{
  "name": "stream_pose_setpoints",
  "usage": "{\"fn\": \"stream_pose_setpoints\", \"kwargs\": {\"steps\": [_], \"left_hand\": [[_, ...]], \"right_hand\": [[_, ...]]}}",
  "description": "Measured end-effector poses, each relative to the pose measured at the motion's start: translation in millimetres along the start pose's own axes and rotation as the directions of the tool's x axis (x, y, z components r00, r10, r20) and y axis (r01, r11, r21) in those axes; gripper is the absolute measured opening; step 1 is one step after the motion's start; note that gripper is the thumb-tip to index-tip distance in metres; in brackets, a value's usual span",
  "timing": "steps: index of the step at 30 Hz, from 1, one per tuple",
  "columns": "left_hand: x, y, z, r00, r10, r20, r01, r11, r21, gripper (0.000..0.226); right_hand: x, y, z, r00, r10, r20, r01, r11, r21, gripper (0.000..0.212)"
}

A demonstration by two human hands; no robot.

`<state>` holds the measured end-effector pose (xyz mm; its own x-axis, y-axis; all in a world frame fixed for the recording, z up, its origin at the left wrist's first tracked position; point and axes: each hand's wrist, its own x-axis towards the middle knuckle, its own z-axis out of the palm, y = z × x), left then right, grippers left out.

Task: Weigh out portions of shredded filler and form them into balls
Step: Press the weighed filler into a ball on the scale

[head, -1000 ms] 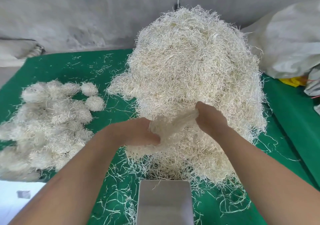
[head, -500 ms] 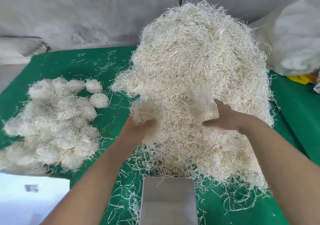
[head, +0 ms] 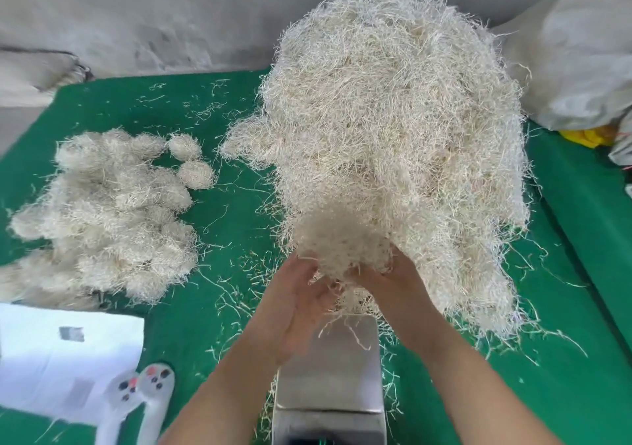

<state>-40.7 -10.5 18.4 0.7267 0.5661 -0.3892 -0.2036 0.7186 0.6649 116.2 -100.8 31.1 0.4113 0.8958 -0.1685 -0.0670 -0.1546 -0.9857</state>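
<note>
A big heap of pale shredded filler point(head: 393, 119) fills the middle of the green table point(head: 222, 239). Between both hands I hold a loose clump of filler point(head: 338, 239), just in front of the heap and above the far edge of the steel scale platform point(head: 338, 369). My left hand point(head: 294, 307) cups the clump from the left, palm turned inward. From the right, my right hand point(head: 390, 283) curls round it, its fingertips hidden in the strands. A few strands dangle onto the platform. Several finished filler balls point(head: 102, 212) lie piled at the left.
Loose strands litter the green surface around the scale. A white sheet point(head: 51, 359) and a white object with coloured dots point(head: 147, 390) lie at the front left. A large pale sack point(head: 581, 51) and something yellow point(head: 588, 136) sit at the right. A grey wall stands behind.
My hands each pulled a tuft off the heap, then came together and drew back toward me. They now hold one clump over the scale platform.
</note>
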Motion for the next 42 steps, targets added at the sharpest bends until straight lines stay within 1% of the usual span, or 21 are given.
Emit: {"fn": "stream_pose_setpoints", "kwargs": {"steps": [2, 4, 5, 7, 9, 11, 13, 15, 17, 19, 21, 23, 24, 26, 27, 28, 30, 33, 36, 39, 42], "left_hand": [[-13.2, 5.9, -26.1, 1.000, -0.011, -0.024, 0.012, 0.998, 0.064, 0.072], [-28.1, 6.3, -46.4, 0.988, 0.016, -0.154, 0.013, 0.982, 0.188, 0.075], [-35.1, 2.0, -53.5, 0.976, 0.050, -0.213, 0.008, 0.965, 0.264, 0.072], [-47.4, -11.2, -58.6, 0.976, 0.083, -0.204, 0.027, 0.874, 0.484, 0.070], [-53.3, -32.0, -59.4, 0.986, 0.029, -0.166, 0.091, 0.734, 0.673, 0.077], [-50.0, -52.0, -64.2, 0.975, 0.081, -0.208, 0.111, 0.633, 0.766, 0.085], [-47.6, -61.1, -65.0, 0.949, 0.152, -0.276, 0.155, 0.538, 0.828, 0.084], [-49.0, -65.1, -68.8, 0.917, 0.184, -0.353, 0.237, 0.459, 0.856, 0.088], [-47.9, -67.4, -78.0, 0.867, 0.141, -0.478, 0.406, 0.358, 0.841, 0.090], [-48.3, -65.9, -83.9, 0.843, 0.107, -0.526, 0.456, 0.375, 0.807, 0.084], [-52.4, -63.8, -82.5, 0.853, 0.170, -0.494, 0.372, 0.465, 0.803, 0.072], [-57.6, -63.1, -80.6, 0.831, 0.253, -0.495, 0.285, 0.569, 0.771, 0.073], [-59.4, -62.2, -80.5, 0.813, 0.272, -0.516, 0.257, 0.627, 0.735, 0.080], [-59.4, -61.6, -80.5, 0.781, 0.291, -0.552, 0.223, 0.695, 0.683, 0.086], [-58.4, -62.3, -80.5, 0.774, 0.305, -0.555, 0.212, 0.701, 0.681, 0.083], [-57.3, -63.5, -79.9, 0.773, 0.324, -0.545, 0.207, 0.683, 0.700, 0.077], [-57.4, -66.2, -77.0, 0.793, 0.381, -0.475, 0.197, 0.578, 0.792, 0.066], [-60.8, -68.9, -70.6, 0.859, 0.461, -0.224, 0.094, 0.288, 0.953, 0.061], [-63.4, -67.4, -63.2, 0.897, 0.443, -0.002, -0.010, 0.023, 1.000, 0.059], [-65.9, -66.4, -54.5, 0.889, 0.444, 0.112, -0.074, -0.102, 0.992, 0.051], [-68.9, -64.9, -49.3, 0.873, 0.461, 0.157, -0.099, -0.148, 0.984, 0.042]], "right_hand": [[-10.8, 11.2, -3.2, 0.996, 0.056, -0.074, -0.053, 0.998, 0.042, 0.027], [-20.8, 20.7, -3.8, 0.995, 0.093, -0.043, -0.091, 0.995, 0.050, 0.021], [-26.0, 24.5, -2.5, 0.992, 0.112, 0.055, -0.114, 0.993, 0.032, 0.018], [-34.0, 35.3, 2.6, 0.942, 0.171, 0.287, -0.167, 0.985, -0.040, 0.028], [-38.0, 54.4, 9.4, 0.907, 0.233, 0.351, -0.169, 0.964, -0.203, 0.046], [-39.7, 71.8, 14.7, 0.934, 0.239, 0.264, -0.103, 0.891, -0.442, 0.047], [-41.0, 86.9, 13.3, 0.958, 0.232, 0.171, -0.071, 0.764, -0.641, 0.047], [-41.7, 95.5, 6.5, 0.960, 0.248, 0.127, -0.083, 0.689, -0.720, 0.043], [-44.6, 100.5, -1.0, 0.967, 0.236, 0.091, -0.097, 0.678, -0.729, 0.033], [-47.4, 102.4, -7.2, 0.978, 0.206, 0.033, -0.118, 0.678, -0.726, 0.031], [-48.7, 98.7, -13.2, 0.981, 0.195, 0.016, -0.124, 0.682, -0.720, 0.031], [-49.1, 92.5, -19.1, 0.982, 0.186, 0.024, -0.114, 0.693, -0.712, 0.026], [-48.1, 89.5, -22.1, 0.987, 0.156, 0.023, -0.090, 0.673, -0.734, 0.021], [-46.7, 82.9, -25.8, 0.997, 0.075, -0.016, -0.056, 0.567, -0.822, 0.011], [-46.3, 80.8, -26.1, 0.999, 0.027, -0.045, -0.052, 0.531, -0.846, 0.020], [-46.4, 79.7, -25.3, 0.997, -0.020, -0.068, -0.047, 0.537, -0.842, 0.028], [-49.2, 77.7, -20.3, 0.993, -0.096, -0.061, 0.014, 0.636, -0.771, 0.039], [-58.6, 75.2, -7.4, 0.992, -0.099, 0.075, 0.123, 0.714, -0.689, 0.065], [-64.3, 74.7, 4.5, 0.985, -0.129, 0.112, 0.171, 0.725, -0.668, 0.066], [-69.9, 77.2, 12.8, 0.977, -0.136, 0.163, 0.212, 0.659, -0.722, 0.065], [-73.9, 78.3, 17.0, 0.974, -0.127, 0.188, 0.225, 0.629, -0.744, 0.069]]}}
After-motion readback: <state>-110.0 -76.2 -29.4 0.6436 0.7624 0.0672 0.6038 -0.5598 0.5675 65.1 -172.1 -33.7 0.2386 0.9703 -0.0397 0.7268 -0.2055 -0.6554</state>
